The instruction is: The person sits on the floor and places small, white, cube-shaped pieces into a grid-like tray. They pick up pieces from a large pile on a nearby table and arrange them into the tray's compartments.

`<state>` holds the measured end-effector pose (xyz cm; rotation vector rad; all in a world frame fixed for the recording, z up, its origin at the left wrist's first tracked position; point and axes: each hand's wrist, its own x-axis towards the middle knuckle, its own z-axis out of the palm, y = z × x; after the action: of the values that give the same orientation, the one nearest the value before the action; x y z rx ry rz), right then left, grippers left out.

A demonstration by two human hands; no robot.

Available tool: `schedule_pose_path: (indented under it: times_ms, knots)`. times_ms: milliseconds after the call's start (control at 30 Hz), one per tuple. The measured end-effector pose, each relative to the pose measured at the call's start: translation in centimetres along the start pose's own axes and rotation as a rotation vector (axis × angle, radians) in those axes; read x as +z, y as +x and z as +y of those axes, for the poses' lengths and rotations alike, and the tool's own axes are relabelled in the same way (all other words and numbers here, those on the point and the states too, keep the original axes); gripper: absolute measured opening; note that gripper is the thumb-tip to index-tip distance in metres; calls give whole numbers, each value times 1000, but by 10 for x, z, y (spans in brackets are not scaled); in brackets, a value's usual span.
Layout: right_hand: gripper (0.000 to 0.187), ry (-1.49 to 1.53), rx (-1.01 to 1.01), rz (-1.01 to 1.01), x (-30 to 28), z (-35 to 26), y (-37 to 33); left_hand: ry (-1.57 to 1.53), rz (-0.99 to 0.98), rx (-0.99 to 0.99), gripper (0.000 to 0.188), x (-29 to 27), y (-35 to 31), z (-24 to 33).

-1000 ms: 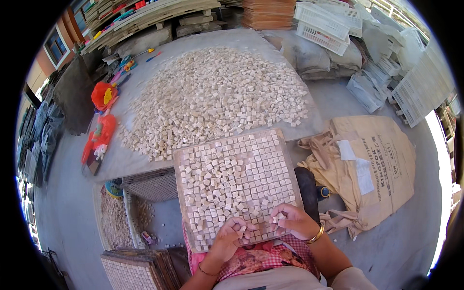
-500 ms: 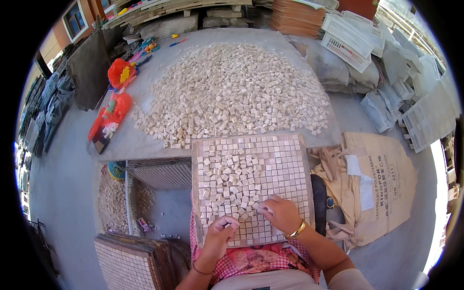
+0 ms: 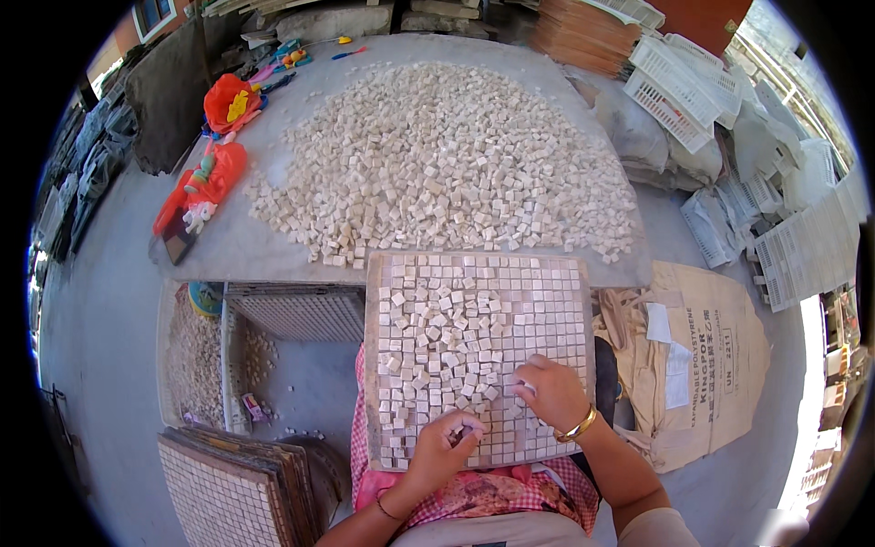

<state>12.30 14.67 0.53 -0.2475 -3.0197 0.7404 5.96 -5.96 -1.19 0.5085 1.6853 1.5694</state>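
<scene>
I count one gridded board [image 3: 372, 365] at lower centre of the frame; the loose pale cubes [image 3: 447, 351] heaped on its left half are too many to count. They look light, hard and dry, probably best held by opposite sides. Of two hands, the left hand [image 3: 443, 448] curls its fingers thumbward, the right hand [image 3: 554, 394] bends them down; whether either pinches a cube, I can't tell.

Two hands [image 3: 553, 394], one lap board [image 3: 373, 356], hundreds of cubes [image 3: 456, 164], one gold bangle [image 3: 580, 428]
</scene>
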Motion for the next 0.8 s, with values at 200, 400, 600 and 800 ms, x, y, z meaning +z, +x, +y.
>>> schedule_pose_path:
  times_ms: [200,400,600,800]
  knots:
    - [12,113,-59,-33,-3,12,1,351,9,186,9,18,9,6]
    - [14,406,50,46,-22,24,-10,754,65,372,14,44,28,10]
    - [17,1150,189,-81,-26,39,-34,660,-11,328,15,38,37,20]
    - [20,1931,78,30,-18,43,-40,-684,-87,-276,19,-19,30,38]
